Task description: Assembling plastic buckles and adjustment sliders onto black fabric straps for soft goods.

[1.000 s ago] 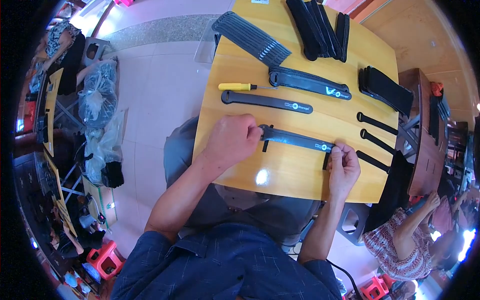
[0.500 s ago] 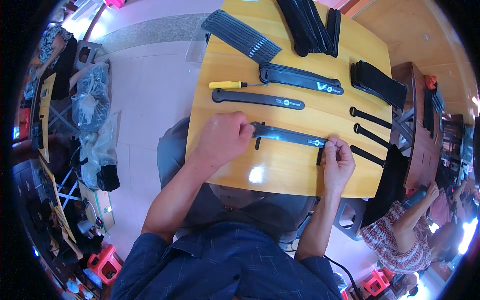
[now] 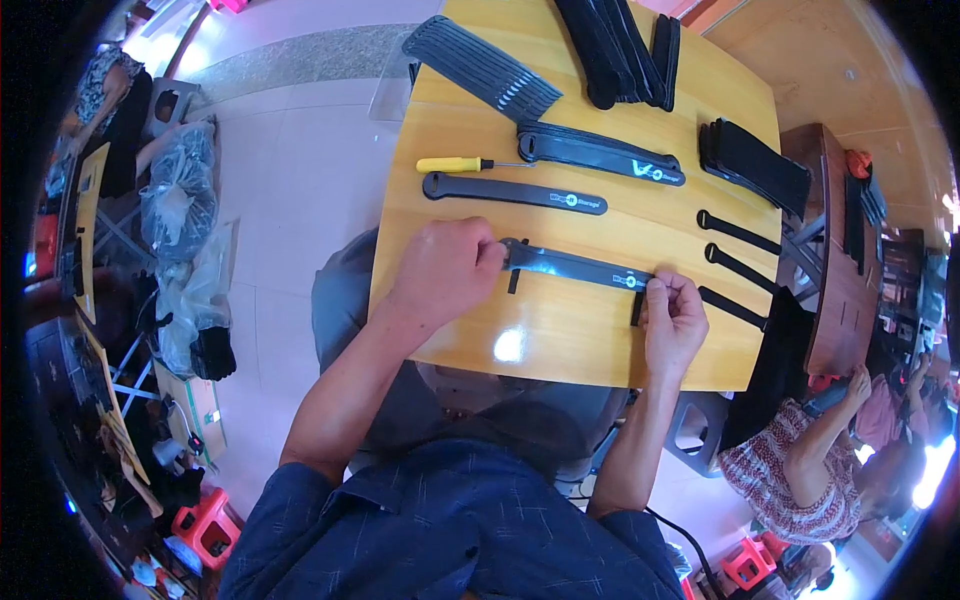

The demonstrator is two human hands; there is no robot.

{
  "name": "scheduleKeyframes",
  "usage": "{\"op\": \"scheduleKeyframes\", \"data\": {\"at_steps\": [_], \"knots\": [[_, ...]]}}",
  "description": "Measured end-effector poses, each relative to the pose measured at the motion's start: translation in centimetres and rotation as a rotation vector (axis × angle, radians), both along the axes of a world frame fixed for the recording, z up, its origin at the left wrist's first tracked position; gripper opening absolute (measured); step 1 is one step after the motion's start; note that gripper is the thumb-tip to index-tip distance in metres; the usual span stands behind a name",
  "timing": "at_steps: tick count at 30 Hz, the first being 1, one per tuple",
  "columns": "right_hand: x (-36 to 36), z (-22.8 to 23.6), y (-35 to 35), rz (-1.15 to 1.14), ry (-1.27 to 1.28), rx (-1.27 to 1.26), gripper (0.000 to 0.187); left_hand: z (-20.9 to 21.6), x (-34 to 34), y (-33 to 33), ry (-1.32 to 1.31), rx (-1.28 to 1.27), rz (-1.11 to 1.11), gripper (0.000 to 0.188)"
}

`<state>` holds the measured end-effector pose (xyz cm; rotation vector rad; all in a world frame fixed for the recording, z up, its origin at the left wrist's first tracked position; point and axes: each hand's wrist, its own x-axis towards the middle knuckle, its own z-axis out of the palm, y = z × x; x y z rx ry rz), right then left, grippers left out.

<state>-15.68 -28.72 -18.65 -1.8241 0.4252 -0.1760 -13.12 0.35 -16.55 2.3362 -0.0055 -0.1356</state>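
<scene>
A dark strap (image 3: 575,266) with a pale printed label lies crosswise near the table's front. My left hand (image 3: 440,272) is closed at its left end, fingers curled over it. At the labelled end, my right hand (image 3: 676,325) pinches the strap between thumb and fingers. Narrow black strips (image 3: 513,281) show under both ends of it. Just beyond lies another labelled strap (image 3: 515,194) with a slotted end. Behind that are a yellow-handled screwdriver (image 3: 450,164) and a stack of labelled straps (image 3: 600,156).
On the yellow table (image 3: 560,345), a fanned stack of grey straps (image 3: 480,70) and black straps (image 3: 610,55) lie at the back. At right are a black pile (image 3: 757,165) and three slim looped straps (image 3: 738,232). A co-worker (image 3: 800,470) sits at the right.
Both hands keep their hold on the strap, almost unmoved. The whole view has shifted very slightly.
</scene>
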Motion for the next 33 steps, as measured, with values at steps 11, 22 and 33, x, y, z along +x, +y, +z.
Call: {"op": "scheduleKeyframes", "data": {"at_steps": [11,22,33], "knots": [[0.16,0.22,0.02,0.012,0.020,-0.089,0.008,0.18,0.01,-0.16,0.020,0.026,0.003,0.019],[0.28,-0.64,-0.23,-0.003,-0.008,-0.163,0.007,0.27,-0.19,-0.21,0.015,0.019,0.007,0.020],[0.41,0.14,0.20,0.009,-0.015,-0.321,0.008,-0.11,-0.20,-0.39,0.022,0.083,0.011,0.022]]}}
